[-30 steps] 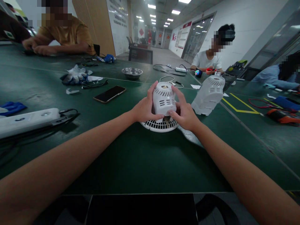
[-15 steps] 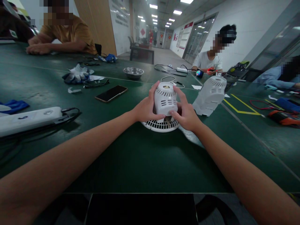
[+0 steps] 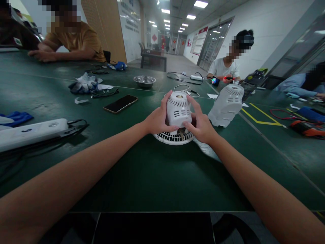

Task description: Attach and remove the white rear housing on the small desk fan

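A white vented motor housing stands on a round white fan grille lying flat on the green table. My left hand wraps the housing's left side, thumb under its lower edge. My right hand grips its right side, fingers up over the top. Both hands are closed on the housing. A second white vented housing leans on the table just to the right, untouched.
A black phone, a steel bowl, gloves and cables lie further back. A white power strip sits at the left. Red cables and an orange tool lie at the right. Other people sit at the far left, back and right.
Both hands keep their grip on the housing. The view has tilted slightly; nothing else has visibly moved.
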Demonstrator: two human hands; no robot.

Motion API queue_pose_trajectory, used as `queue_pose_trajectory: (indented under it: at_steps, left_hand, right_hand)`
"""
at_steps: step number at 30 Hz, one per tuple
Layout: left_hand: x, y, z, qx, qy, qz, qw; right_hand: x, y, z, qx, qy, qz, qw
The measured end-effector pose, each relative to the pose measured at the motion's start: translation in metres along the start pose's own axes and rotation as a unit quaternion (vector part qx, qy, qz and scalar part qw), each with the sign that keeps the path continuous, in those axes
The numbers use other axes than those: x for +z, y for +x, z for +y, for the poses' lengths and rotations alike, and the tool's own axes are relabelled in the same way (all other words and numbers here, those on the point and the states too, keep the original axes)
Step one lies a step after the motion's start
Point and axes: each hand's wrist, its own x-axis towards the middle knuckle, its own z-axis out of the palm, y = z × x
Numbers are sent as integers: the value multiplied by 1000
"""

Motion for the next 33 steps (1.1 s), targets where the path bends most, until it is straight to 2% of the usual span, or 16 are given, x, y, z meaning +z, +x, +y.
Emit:
queue_pose_trajectory:
  at_steps: [33]
  left_hand:
    - [0,0,3,-9,2,-5,1000]
  right_hand:
    - [-1,0,-1,2,1,-1,1000]
